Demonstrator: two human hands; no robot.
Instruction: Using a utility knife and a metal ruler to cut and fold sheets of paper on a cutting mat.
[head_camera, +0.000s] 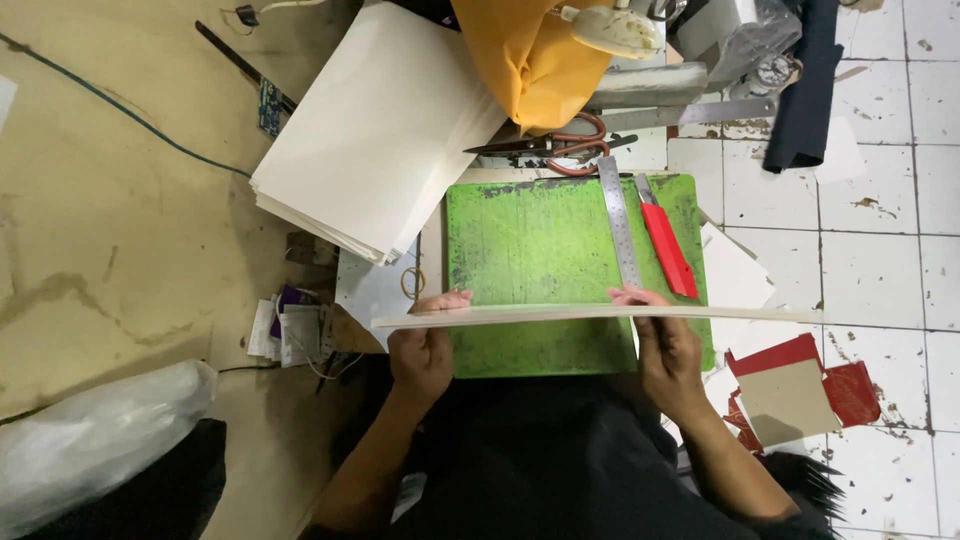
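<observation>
Behind edge-on cream sheets (560, 314), partly hidden green cutting mat (540, 250).

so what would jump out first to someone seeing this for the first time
The bright green cutting mat in the middle, with a steel ruler and a red utility knife lying on its right side. Just above its near part, the left hand and right hand hold a stack of cream sheets edge-on. A big pile of cream sheets sits beyond, upper left.
</observation>
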